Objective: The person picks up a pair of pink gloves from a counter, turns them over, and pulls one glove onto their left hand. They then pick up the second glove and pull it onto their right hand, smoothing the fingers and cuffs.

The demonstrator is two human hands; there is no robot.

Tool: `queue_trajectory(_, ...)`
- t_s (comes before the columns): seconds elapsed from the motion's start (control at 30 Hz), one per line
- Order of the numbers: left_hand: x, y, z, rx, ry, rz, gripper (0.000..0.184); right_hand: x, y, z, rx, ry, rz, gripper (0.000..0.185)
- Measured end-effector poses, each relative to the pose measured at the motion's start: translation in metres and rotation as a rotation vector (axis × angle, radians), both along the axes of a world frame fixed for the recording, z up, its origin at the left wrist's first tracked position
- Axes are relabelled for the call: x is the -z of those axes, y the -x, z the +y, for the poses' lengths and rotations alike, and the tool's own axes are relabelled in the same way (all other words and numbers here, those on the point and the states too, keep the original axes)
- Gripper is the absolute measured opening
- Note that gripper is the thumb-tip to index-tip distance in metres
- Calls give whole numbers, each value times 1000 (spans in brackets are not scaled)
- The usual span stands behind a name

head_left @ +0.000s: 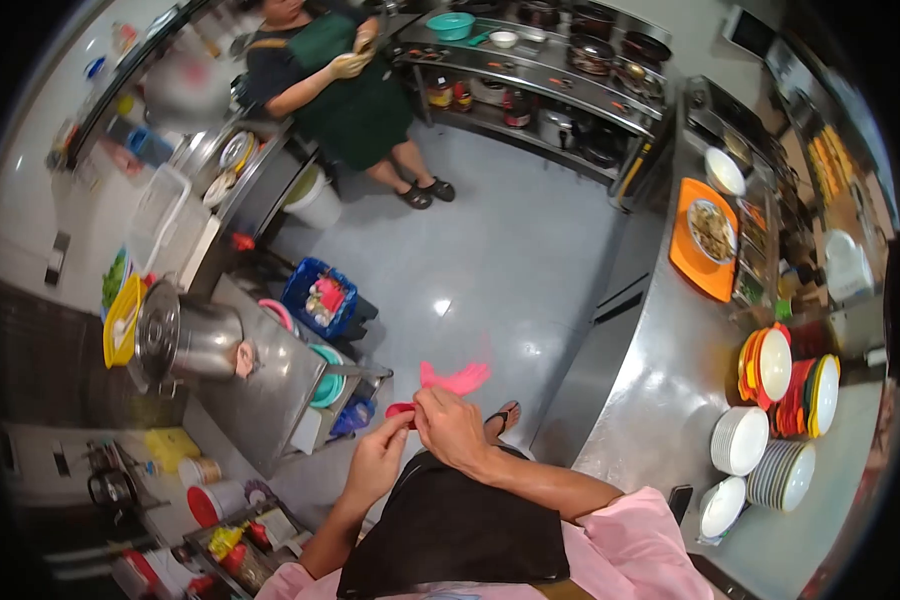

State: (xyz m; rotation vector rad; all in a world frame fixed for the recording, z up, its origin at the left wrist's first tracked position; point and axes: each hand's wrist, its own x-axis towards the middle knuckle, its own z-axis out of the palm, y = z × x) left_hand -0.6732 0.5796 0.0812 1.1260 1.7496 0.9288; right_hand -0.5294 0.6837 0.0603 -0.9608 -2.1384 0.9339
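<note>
A pink rubber glove [456,379] hangs out in front of me, its fingers pointing away over the floor. My right hand [452,432] is closed around the gathered part of it. Beside it, my left hand [375,462] pinches the darker red edge near the cuff, fingertips almost touching the right hand. Both hands are bare, held in front of my black apron [450,530]. Part of the glove is hidden behind my right fingers.
A steel counter [620,400] with stacked bowls [740,440] and an orange tray [692,262] runs along the right. To the left stand a large steel pot [205,335] and a blue bin [300,290]. Another person [340,90] stands at the far left.
</note>
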Motion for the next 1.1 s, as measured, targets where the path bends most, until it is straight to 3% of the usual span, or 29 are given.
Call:
queue_trajectory(0.07, 8, 7, -29, -50, 89, 101, 31, 9, 12, -27, -64, -55, -6, 16)
queue_trajectory(0.1, 7, 17, -43, -45, 230, -51, 38, 10, 17, -43, -127, -22, -43, 16)
queue_trajectory(0.2, 27, 31, -88, -454, 165, -941, 45, 10, 35, -85, -320, 32, -127, 17)
queue_trajectory(0.3, 24, 47, -136, -700, -31, -1120, 47, 15, 61, -121, -535, 8, -125, 18)
queue_trajectory(0.57, 59, 69, -290, -1208, -223, -955, 32, 21, 154, -243, -1017, 1, 12, 21)
queue_trajectory(0.67, 60, 68, -350, -1234, -216, -886, 28, 19, 181, -286, -1138, -13, 75, 20)
queue_trajectory(0.83, 71, 74, -398, -1428, -170, -1142, 26, 26, 212, -335, -1278, 160, -5, 14)
queue_trajectory(0.93, 92, 74, -430, -1431, -510, -1213, 32, 34, 233, -357, -1365, 258, -53, 15)
queue_trajectory(1.03, 103, 91, -450, -1627, -745, -1099, 36, 45, 258, -381, -1482, 434, -156, 14)
queue_trajectory(1.1, 110, 107, -458, -1733, -755, -997, 40, 54, 279, -398, -1511, 484, -119, 13)
